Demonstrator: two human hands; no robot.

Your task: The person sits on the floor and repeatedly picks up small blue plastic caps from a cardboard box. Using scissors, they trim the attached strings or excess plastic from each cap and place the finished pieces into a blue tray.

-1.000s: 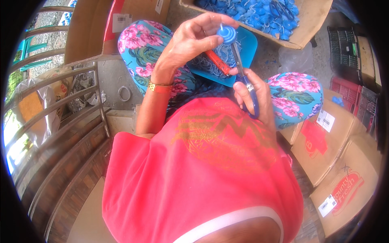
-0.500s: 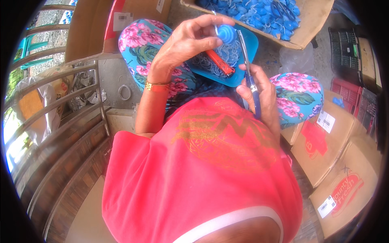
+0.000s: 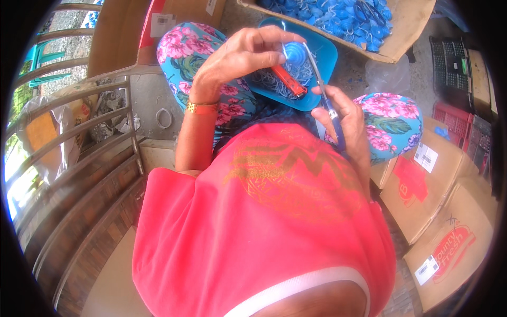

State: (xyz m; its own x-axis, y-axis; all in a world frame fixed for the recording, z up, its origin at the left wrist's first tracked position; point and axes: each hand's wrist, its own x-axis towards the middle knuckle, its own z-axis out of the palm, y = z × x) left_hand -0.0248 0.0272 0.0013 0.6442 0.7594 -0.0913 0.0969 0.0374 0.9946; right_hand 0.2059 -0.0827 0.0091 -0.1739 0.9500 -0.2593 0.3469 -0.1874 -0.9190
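Blue, the small cap (image 3: 293,52) sat pinched in the left hand's (image 3: 240,58) fingertips above a blue tray (image 3: 322,63). The right hand (image 3: 343,113) gripped a thin metal tool (image 3: 316,71). Brown cartons (image 3: 449,232) with red marks and white labels lay at right.

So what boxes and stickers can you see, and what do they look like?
Open box: top right, brown cardboard, full of small blue pieces.
Tall box: top left, brown, with a white sticker and a red patch.
Middle box: right of the knee, brown, red print, white label.
Low box: bottom right, brown, red oval print, white label.
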